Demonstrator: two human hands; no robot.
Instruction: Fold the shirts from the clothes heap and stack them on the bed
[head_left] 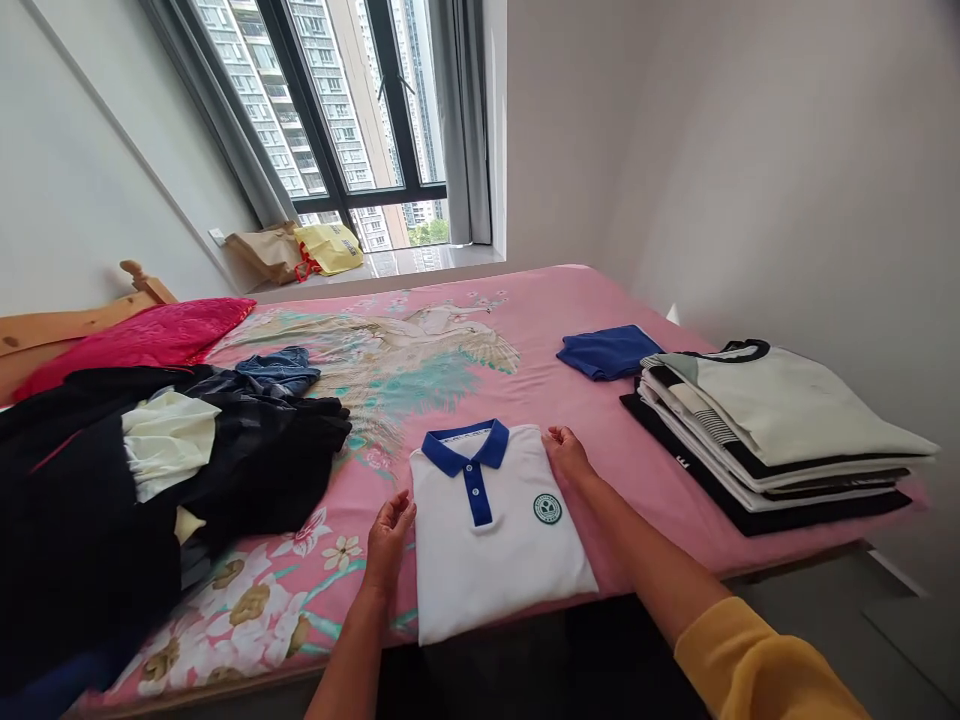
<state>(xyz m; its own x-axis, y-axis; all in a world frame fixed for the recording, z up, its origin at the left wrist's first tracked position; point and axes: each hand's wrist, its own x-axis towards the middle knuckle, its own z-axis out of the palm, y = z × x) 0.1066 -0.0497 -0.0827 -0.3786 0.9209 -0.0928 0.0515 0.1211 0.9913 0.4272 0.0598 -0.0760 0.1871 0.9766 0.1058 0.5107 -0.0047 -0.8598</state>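
A folded white polo shirt (pixel 499 555) with a blue collar, a blue button strip and a round green badge lies face up on the bed's near edge. My left hand (pixel 391 530) is beside its left edge, fingers loosely bent and apart, with nothing visible in them. At the upper right corner of the shirt, my right hand (pixel 568 452) has its fingertips against the folded edge; the fingers look loose rather than gripping. Whether my left fingertips touch the cloth, I cannot tell.
A stack of folded shirts (pixel 795 410) stands on the right, with a folded blue garment (pixel 607 352) behind it. Loose dark clothes (pixel 247 470) are heaped on the left near a red pillow (pixel 150 340). Bags (pixel 330 248) sit on the windowsill. Pink floral bedding (pixel 525 300) covers the bed.
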